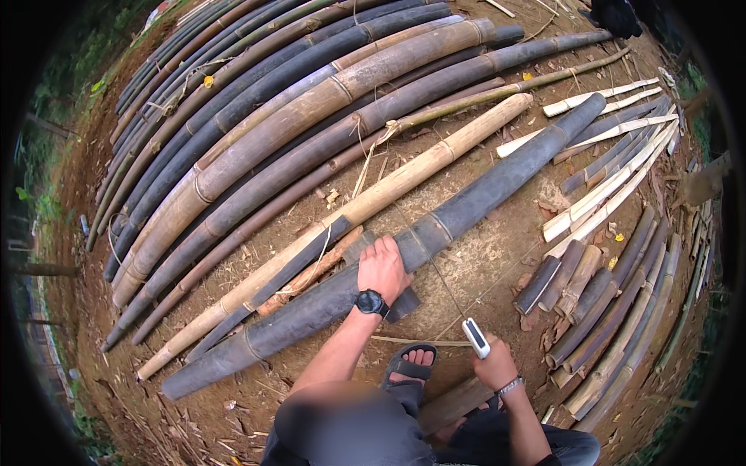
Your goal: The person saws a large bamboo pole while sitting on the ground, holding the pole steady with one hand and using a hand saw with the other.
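A thick dark bamboo pole (303, 313) lies slantwise across the ground before me, over a short bamboo block (404, 304). My left hand (381, 272), with a black watch at the wrist, presses on the pole with its fingers curved over the top. My right hand (495, 363) is closed around the white handle of a hand saw (475, 339). The saw's thin blade, seen nearly edge-on, runs from the handle to the pole, just right of my left hand. It meets the pole near a pale joint ring.
A pale bamboo pole (388, 186) and a dark bamboo strip (301, 262) lie beyond. Long bamboo poles (272, 147) are stacked at the far left. Split bamboo strips (614, 186) and short cut bamboo pieces (576, 279) lie at right. My sandalled foot (409, 363) is near the saw.
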`<move>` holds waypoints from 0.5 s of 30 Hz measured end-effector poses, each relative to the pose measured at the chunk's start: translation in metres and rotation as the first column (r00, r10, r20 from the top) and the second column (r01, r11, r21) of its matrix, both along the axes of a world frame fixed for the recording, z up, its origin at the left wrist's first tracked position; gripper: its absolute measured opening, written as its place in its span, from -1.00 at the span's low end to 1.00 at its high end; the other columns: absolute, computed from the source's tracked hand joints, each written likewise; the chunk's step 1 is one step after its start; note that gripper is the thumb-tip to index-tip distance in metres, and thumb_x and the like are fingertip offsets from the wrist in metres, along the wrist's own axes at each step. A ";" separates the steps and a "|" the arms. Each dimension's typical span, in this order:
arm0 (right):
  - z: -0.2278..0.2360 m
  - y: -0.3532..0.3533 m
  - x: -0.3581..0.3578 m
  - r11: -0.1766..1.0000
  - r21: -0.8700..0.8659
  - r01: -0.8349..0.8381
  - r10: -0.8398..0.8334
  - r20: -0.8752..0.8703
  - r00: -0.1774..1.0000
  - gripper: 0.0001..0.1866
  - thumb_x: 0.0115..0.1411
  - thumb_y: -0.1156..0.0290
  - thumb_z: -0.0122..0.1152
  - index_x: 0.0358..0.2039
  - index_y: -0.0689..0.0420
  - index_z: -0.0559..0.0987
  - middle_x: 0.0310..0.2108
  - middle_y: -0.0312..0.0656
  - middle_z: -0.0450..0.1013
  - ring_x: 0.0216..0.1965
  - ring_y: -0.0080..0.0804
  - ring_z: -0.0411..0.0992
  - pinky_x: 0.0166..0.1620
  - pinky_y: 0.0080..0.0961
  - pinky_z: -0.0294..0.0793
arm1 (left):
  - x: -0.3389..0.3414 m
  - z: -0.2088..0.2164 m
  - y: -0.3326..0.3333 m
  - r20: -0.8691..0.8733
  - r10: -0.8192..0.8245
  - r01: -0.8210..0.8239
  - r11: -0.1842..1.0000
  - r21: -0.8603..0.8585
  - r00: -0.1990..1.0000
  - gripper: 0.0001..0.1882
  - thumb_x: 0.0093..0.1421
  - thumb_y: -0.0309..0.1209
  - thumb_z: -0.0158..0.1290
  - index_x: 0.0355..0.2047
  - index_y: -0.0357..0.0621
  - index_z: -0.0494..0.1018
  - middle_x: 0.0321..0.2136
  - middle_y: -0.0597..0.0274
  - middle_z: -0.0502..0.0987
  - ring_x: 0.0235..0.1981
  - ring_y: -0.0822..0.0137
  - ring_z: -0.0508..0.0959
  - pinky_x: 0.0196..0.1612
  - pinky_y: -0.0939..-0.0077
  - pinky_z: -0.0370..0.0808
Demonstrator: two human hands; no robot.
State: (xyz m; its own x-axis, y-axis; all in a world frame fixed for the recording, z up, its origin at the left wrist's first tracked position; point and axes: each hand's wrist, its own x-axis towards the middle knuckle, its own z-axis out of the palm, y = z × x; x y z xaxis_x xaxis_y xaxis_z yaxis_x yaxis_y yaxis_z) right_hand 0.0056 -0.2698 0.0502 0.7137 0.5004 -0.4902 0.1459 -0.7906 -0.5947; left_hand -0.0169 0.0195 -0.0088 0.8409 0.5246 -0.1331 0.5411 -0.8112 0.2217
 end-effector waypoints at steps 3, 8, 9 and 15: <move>-0.015 0.044 0.025 0.998 -0.056 0.019 -0.021 -0.045 0.999 -0.82 0.08 0.50 0.21 -0.31 0.32 0.52 -0.36 0.32 0.51 -0.19 0.31 0.50 -0.15 0.08 0.51 | 0.002 0.003 0.003 -0.029 -0.002 0.001 1.000 -0.028 1.000 -0.26 -0.20 -0.11 0.45 -0.14 -0.33 0.37 -0.20 -0.07 0.55 -0.15 0.00 0.61 -0.03 0.21 0.55; 0.003 -0.025 -0.008 0.999 0.005 -0.042 0.042 0.013 0.999 -0.79 0.08 0.49 0.20 -0.27 0.31 0.53 -0.38 0.28 0.53 -0.22 0.32 0.51 -0.17 0.05 0.52 | -0.001 0.003 0.003 -0.028 0.005 -0.005 1.000 -0.030 1.000 -0.26 -0.18 -0.09 0.45 -0.14 -0.32 0.37 -0.19 -0.06 0.55 -0.14 0.00 0.61 -0.02 0.20 0.55; 0.005 -0.028 -0.009 0.998 0.038 -0.058 0.057 0.010 0.998 -0.75 0.06 0.48 0.22 -0.24 0.30 0.54 -0.37 0.26 0.54 -0.24 0.32 0.52 -0.17 0.01 0.54 | 0.000 0.002 -0.002 0.008 -0.006 0.006 1.000 0.007 1.000 -0.27 -0.17 -0.09 0.45 -0.15 -0.32 0.37 -0.19 -0.05 0.55 -0.14 0.00 0.61 -0.02 0.21 0.55; -0.015 0.036 0.019 0.991 -0.131 0.000 -0.002 -0.020 1.000 -0.71 0.01 0.49 0.26 -0.20 0.24 0.55 -0.34 0.27 0.54 -0.20 0.31 0.52 -0.11 0.00 0.56 | 0.003 0.006 0.004 -0.065 -0.005 0.002 0.999 -0.050 0.998 -0.24 -0.17 -0.08 0.45 -0.13 -0.34 0.36 -0.20 -0.08 0.55 -0.13 0.01 0.61 -0.03 0.21 0.55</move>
